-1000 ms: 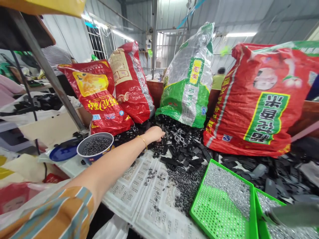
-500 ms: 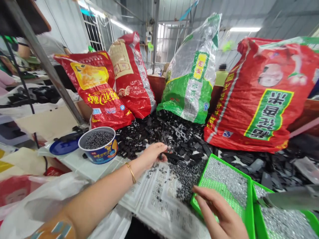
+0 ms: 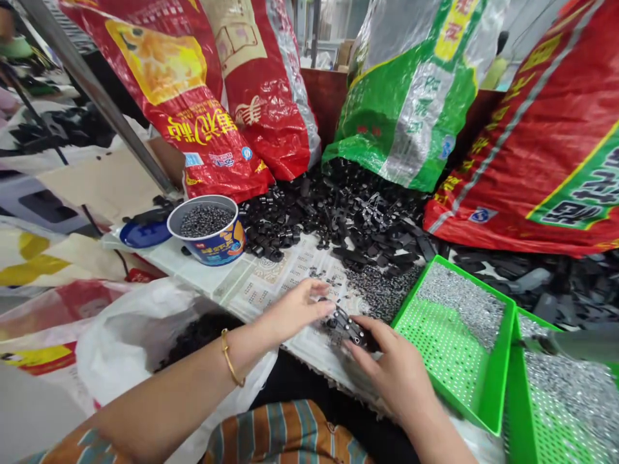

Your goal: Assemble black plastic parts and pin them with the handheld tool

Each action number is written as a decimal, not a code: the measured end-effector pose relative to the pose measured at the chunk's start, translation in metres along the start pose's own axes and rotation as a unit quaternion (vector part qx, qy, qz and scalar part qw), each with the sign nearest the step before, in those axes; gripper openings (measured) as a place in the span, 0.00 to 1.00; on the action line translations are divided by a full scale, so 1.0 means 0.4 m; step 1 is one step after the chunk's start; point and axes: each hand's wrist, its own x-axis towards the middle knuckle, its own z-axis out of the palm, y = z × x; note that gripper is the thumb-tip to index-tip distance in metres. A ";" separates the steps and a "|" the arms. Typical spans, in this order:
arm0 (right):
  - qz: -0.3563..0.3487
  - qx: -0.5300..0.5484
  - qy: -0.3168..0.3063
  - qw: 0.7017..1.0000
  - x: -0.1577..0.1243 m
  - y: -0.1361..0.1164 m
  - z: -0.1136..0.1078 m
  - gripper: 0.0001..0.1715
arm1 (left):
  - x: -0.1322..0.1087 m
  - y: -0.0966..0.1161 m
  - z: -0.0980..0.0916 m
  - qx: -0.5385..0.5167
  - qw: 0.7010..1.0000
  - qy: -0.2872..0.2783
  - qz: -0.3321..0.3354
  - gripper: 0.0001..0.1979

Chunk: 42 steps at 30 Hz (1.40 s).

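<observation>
Tub [image 3: 215, 250] left of the hands, filled with small dark bits [image 3: 206, 221]; near the table [image 3: 217, 283] edge, probably for easy reach. Black pieces [image 3: 271, 235] heaped towards the back, likely to leave working room in front. Left hand [image 3: 290, 312]: thumb at black part's [image 3: 344, 322] upper-left end; cannot tell whether it pinches. Part lies between both hands. Right hand [image 3: 396, 361] grips its right end between thumb and finger, seemingly steadying it. Green tray [image 3: 449, 341] just beyond, silvery bits [image 3: 467, 303] presumably kept handy.
</observation>
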 end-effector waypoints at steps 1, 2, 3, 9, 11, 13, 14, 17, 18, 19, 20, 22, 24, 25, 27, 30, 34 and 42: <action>0.029 0.023 0.018 0.999 -0.002 -0.009 0.017 0.15 | -0.011 -0.011 0.008 -0.078 0.997 0.018 -0.011 0.21; 0.052 0.046 0.025 0.997 -0.003 -0.021 0.033 0.15 | -0.021 -0.020 0.016 -0.158 0.987 0.027 -0.023 0.23; 0.069 0.070 0.021 0.995 -0.003 -0.033 0.049 0.15 | -0.031 -0.028 0.025 -0.233 0.971 0.041 -0.030 0.23; 0.086 0.150 -0.021 0.985 0.018 -0.091 0.110 0.17 | -0.058 -0.055 0.041 -0.422 0.900 0.102 -0.045 0.11; 0.086 0.145 -0.026 0.985 0.029 -0.097 0.111 0.18 | -0.061 -0.060 0.033 -0.425 0.898 0.103 -0.035 0.10; 0.065 0.130 -0.042 0.988 0.045 -0.097 0.100 0.19 | -0.062 -0.063 0.022 -0.418 0.901 0.114 -0.020 0.09; 0.043 0.119 -0.057 0.990 0.057 -0.094 0.090 0.19 | -0.061 -0.064 0.016 -0.412 0.903 0.122 -0.013 0.09; -0.018 0.045 -0.081 0.995 0.112 -0.071 0.051 0.13 | -0.056 -0.062 -0.005 -0.384 0.910 0.155 -0.003 0.09; -0.017 0.002 -0.068 0.998 0.136 -0.059 0.040 0.12 | -0.054 -0.060 -0.012 -0.367 0.916 0.162 -0.011 0.10; -0.008 -0.054 -0.045 0.998 0.162 -0.045 0.031 0.14 | -0.053 -0.057 -0.018 -0.346 0.923 0.165 -0.023 0.10; -0.008 -0.109 -0.038 0.993 0.187 -0.032 0.026 0.14 | -0.052 -0.054 -0.024 -0.322 0.932 0.164 -0.037 0.10; -0.028 -0.191 -0.048 0.980 0.233 -0.007 0.027 0.16 | -0.051 -0.048 -0.031 -0.286 0.944 0.152 -0.061 0.09; -0.055 -0.228 -0.073 0.969 0.267 0.009 0.036 0.16 | -0.053 -0.044 -0.033 -0.279 0.948 0.134 -0.070 0.10; -0.063 -0.235 -0.080 0.967 0.279 0.014 0.040 0.15 | -0.054 -0.042 -0.034 -0.282 0.948 0.128 -0.072 0.10; -0.071 -0.238 -0.085 0.965 0.291 0.019 0.046 0.13 | -0.056 -0.039 -0.033 -0.290 0.946 0.121 -0.076 0.11; -0.060 -0.212 -0.066 0.973 0.277 0.014 0.040 0.11 | -0.055 -0.035 -0.033 -0.303 0.943 0.116 -0.081 0.11; 0.044 0.007 -0.010 0.999 0.206 -0.010 0.033 0.09 | -0.046 -0.033 -0.030 -0.296 0.948 0.097 -0.071 0.10; 0.238 0.382 -0.067 0.890 0.100 -0.058 0.057 0.15 | -0.031 -0.046 0.010 -0.211 0.972 0.101 -0.022 0.12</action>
